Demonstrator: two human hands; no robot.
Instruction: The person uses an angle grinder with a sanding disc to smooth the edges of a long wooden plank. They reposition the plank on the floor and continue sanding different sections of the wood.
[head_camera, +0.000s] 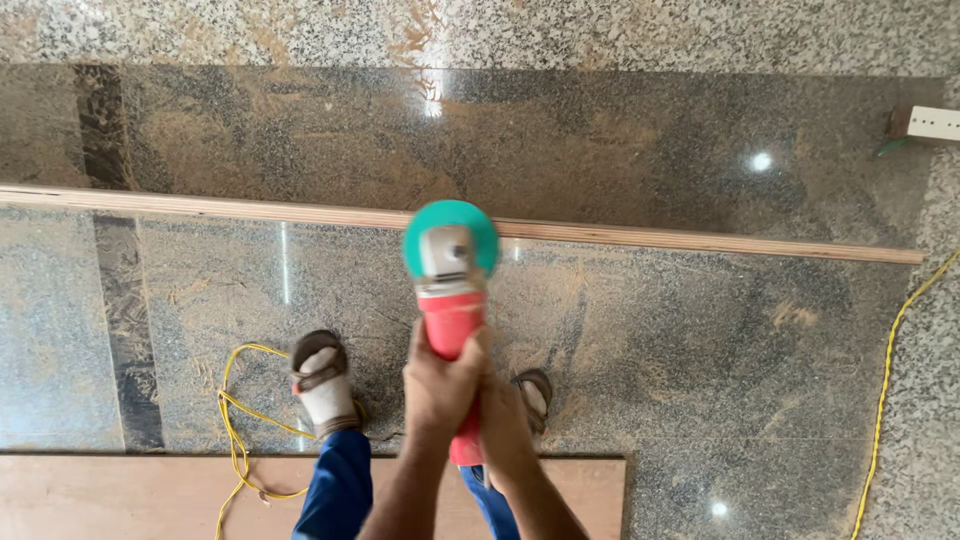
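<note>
Angle grinder (452, 300), red body with a grey gear head and a green round guard or disc at its front, held out low over the polished granite floor (650, 330), nose pointing to twelve o'clock. The disc end sits right at a long thin wooden strip (700, 240) that runs across the floor from nine o'clock to three o'clock; whether the disc touches the wood I cannot tell, the head is blurred. Both hands wrap the red body one behind the other: left hand (440, 385) closed around it nearer the head, right hand (505, 420) closed around the rear of the handle at about five o'clock of the left one. A two-handed grip of this kind looks meant to steady the tool and keep it square to the strip. Feet in brown sandals (322, 385) stand apart, one at eight o'clock of the tool and one close at four o'clock, giving a braced stance. Fine sawdust (790, 315) lies scattered over the floor on both sides of the strip. A yellow cable (235, 420) loops at seven o'clock near the left foot; another run of yellow cord (885, 390) trails along the three o'clock edge. A flat plywood sheet (150, 495) lies at six to seven o'clock. A small white block (930, 123) rests at two o'clock.
</note>
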